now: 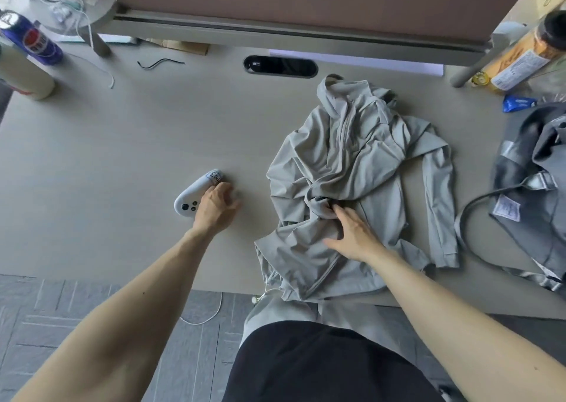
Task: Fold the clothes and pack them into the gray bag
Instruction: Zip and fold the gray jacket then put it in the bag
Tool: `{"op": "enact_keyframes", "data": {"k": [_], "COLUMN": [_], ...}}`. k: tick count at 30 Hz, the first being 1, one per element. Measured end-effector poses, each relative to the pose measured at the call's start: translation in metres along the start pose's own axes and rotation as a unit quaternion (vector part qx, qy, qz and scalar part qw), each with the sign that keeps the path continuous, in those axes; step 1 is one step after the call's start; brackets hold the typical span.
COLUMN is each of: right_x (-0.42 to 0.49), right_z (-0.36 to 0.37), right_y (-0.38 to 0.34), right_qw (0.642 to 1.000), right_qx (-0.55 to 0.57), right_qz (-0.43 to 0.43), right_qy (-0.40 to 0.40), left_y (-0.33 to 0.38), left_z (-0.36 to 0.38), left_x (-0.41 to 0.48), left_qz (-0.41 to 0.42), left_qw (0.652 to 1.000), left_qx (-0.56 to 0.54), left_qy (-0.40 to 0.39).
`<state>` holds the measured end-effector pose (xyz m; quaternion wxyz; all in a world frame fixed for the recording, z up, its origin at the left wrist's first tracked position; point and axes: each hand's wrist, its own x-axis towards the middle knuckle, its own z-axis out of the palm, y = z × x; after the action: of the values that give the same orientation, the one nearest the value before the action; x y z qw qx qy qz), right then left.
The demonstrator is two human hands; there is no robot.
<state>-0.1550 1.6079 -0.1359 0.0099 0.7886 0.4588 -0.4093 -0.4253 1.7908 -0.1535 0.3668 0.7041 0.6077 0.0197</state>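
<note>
A light grey zip jacket (352, 168) lies crumpled on the beige table (137, 144), its hem hanging over the front edge. My right hand (352, 236) lies on the jacket's lower middle with fingers stretched out, fingertips at a bunched fold. My left hand (216, 208) is on the table left of the jacket, its fingers resting against a white controller (196, 194). The gray bag (533, 187) lies slumped at the table's right edge, its strap looping toward the jacket's sleeve.
A blue can (33, 40) and a pale cylinder (21, 70) stand at the far left. A black cord (160, 63) and a dark cable slot (280, 66) lie near the back. An orange bottle (520, 55) and a blue packet (519, 102) sit far right, under a raised shelf (291, 34).
</note>
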Motion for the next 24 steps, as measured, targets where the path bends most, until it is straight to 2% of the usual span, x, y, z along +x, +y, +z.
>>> {"op": "enact_keyframes", "data": {"k": [6,11,14,17,19,21,24], "right_x": [-0.008,-0.02,-0.025,-0.029,-0.029,-0.026,-0.02], "right_z": [0.011,0.025,0.028,0.028,0.028,0.029,0.029], "right_y": [0.003,0.004,0.005,0.004,0.003,0.001,-0.008], "right_qw": [0.998,0.992,0.993,0.993,0.992,0.992,0.992], "right_qx": [0.023,0.062,0.058,0.06,0.067,0.059,0.03], "right_qz": [0.004,0.033,0.027,0.032,0.047,0.063,0.08], "right_qy": [0.064,0.105,0.1,0.093,0.091,0.09,0.097], "left_y": [-0.013,0.033,0.06,0.07,0.067,0.065,0.066], "left_z": [-0.014,0.032,0.057,0.062,0.056,0.044,0.015], "left_x": [0.012,-0.013,-0.022,-0.022,-0.021,-0.022,-0.02], "left_qz": [-0.045,-0.006,0.001,-0.028,-0.031,-0.017,0.012], "left_qw": [0.999,0.992,0.99,0.992,0.983,0.967,0.965], "left_qx": [-0.009,-0.045,-0.017,-0.029,-0.151,-0.249,-0.262], "left_qy": [0.021,-0.114,-0.141,-0.119,-0.1,-0.045,0.028]}}
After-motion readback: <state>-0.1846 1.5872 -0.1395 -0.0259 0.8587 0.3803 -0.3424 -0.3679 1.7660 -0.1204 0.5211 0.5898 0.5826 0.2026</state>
